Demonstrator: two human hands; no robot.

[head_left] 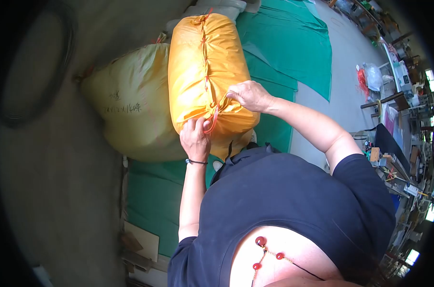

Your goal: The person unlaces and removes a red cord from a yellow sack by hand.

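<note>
A full, bulging yellow sack (193, 57) stands right in front of me, its seam laced along the top with red cord (205, 52). Close to the near end of that seam, my left hand (195, 138) has its fingers curled against the gathered fabric, by a loop of the cord (214, 122). On the other side of the seam, my right hand (252, 97) pinches a fold of the sack's edge between thumb and fingers. Whether cord is also inside either grip is hard to see.
A second full sack (140, 95), duller yellow with handwriting, leans against the wall at left. Green sheeting (284, 43) covers the floor beneath. Flat boards (142, 241) lie at lower left. Along the right stand worktables with machines (403, 76) and a clear plastic bag (372, 76).
</note>
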